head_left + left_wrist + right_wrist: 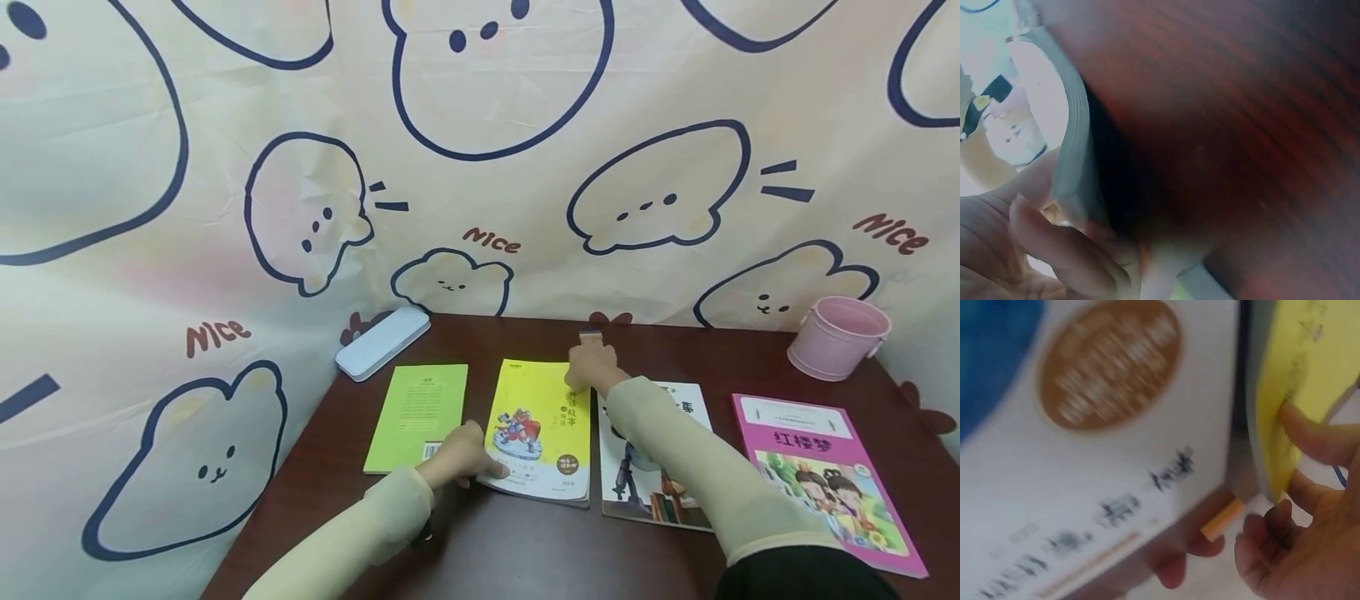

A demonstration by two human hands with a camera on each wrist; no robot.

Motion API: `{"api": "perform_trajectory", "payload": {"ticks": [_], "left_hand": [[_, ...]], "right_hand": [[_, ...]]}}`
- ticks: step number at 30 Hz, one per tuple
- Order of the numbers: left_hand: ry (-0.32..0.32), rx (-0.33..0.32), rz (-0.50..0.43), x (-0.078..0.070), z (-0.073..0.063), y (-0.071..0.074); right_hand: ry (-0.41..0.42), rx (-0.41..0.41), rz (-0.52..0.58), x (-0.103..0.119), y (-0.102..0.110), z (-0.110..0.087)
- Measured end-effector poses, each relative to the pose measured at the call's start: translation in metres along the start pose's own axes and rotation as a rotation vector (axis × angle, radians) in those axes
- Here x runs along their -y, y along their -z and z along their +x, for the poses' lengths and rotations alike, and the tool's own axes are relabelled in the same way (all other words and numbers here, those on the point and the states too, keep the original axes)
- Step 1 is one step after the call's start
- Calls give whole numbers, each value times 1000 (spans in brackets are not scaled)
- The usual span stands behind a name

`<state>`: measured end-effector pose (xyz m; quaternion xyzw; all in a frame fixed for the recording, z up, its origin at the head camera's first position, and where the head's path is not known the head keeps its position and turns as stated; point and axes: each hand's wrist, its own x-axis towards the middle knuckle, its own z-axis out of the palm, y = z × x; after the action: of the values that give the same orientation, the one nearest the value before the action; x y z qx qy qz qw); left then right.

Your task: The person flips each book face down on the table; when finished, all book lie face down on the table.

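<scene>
A yellow book [536,417] with a cartoon picture lies in the middle of the table, its near-left corner lifted a little. My left hand [461,454] grips that corner, thumb on the cover and fingers beneath; the left wrist view shows the page edges of the book [1079,125] bending up from the wood. At the far-right edge, my right hand [594,367] pinches the book, with the thumb [1316,434] on its yellow cover. Just beyond this hand is a small block [591,337], orange in the right wrist view.
Left of it lies a green book [420,408], with a pale blue case [384,342] behind. To the right are a white book [626,475], partly under my right sleeve, and a pink book [817,467]. A pink bucket [836,337] stands at the back right, before a patterned curtain [480,192].
</scene>
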<state>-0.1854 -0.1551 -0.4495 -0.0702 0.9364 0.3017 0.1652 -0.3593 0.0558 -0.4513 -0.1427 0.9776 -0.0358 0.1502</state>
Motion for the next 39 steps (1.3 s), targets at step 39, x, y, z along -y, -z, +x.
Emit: {"api": "perform_trajectory", "payload": {"ticks": [39], "left_hand": [[-272,-66,-465,0,-48,62]], "right_hand": [[60,248,780,54,-10,26]]}}
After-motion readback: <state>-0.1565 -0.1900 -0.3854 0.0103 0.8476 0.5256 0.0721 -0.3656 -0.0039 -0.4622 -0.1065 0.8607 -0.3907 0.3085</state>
